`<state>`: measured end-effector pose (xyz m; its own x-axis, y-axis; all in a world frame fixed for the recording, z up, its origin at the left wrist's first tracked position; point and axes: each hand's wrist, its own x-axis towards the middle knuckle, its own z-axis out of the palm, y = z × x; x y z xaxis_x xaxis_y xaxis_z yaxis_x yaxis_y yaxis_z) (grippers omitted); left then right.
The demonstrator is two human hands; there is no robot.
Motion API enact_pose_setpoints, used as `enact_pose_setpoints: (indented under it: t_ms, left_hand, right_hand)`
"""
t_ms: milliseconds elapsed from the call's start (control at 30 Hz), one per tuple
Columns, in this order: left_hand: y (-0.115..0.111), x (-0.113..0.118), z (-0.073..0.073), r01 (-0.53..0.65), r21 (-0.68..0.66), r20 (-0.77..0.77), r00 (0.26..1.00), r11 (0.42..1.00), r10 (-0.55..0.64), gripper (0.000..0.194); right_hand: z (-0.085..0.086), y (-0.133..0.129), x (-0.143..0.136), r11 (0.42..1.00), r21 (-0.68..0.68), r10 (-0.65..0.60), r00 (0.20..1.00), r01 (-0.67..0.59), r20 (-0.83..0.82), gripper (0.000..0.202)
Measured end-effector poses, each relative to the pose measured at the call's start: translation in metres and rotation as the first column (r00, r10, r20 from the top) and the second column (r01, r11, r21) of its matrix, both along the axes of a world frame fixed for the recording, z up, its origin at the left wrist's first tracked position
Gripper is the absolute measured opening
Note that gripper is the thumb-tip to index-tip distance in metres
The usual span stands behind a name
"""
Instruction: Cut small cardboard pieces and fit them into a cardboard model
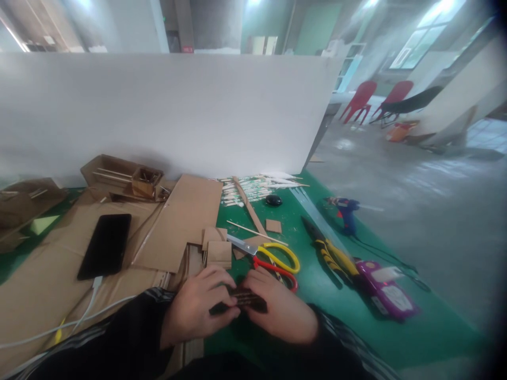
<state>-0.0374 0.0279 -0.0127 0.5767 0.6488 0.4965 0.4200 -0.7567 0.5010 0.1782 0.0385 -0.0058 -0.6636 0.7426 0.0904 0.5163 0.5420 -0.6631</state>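
My left hand point(204, 303) and my right hand point(273, 303) meet near the front of the green table. Between their fingertips is a small dark brown piece of cardboard point(247, 298), pinched from both sides and partly covered by the fingers. Just beyond the knuckles lie scissors point(273, 258) with one yellow and one red handle loop. Small cut cardboard squares point(219, 254) rest by the scissors' blades, close to my left hand. A thin wooden stick point(257, 233) and a long cardboard strip point(249, 205) lie farther back.
Large cardboard sheets point(182, 221) cover the left side, with a black phone point(106, 246) on a white cable. Open cardboard boxes point(114, 177) stand behind. Pliers point(330, 253), clear sticks point(317, 216), a blue glue gun point(347, 214) and a purple item point(386, 290) lie right. A white panel point(170, 116) rises behind.
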Motion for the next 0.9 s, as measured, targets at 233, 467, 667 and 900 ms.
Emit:
enact_pose_setpoints:
  t_ms: [233, 467, 667, 900]
  left_hand:
    - [-0.0020, 0.0001, -0.0046, 0.028, 0.188, -0.065, 0.998, 0.982, -0.016, 0.013]
    - [-0.0008, 0.0005, -0.0051, 0.074, 0.164, -0.140, 0.989, 0.984, -0.051, 0.032]
    - [-0.0015, 0.0032, -0.0012, 0.021, 0.024, -0.108, 0.994, 0.999, -0.018, 0.024]
    - [-0.0053, 0.0024, -0.0009, 0.075, 0.028, -0.213, 0.975, 0.997, -0.067, 0.042]
  right_hand:
    - [-0.0024, -0.0004, 0.0009, 1.000, 0.010, 0.012, 1.000, -0.012, -0.014, 0.015]
    - [-0.0055, -0.0008, 0.0010, 1.000, 0.000, 0.007, 1.000, -0.007, 0.016, 0.015]
    - [-0.0027, -0.0006, 0.0009, 1.000, 0.001, -0.001, 1.000, 0.001, 0.008, 0.016]
    - [-0.0056, -0.0001, 0.0003, 1.000, 0.011, 0.009, 1.000, -0.010, 0.012, 0.031]
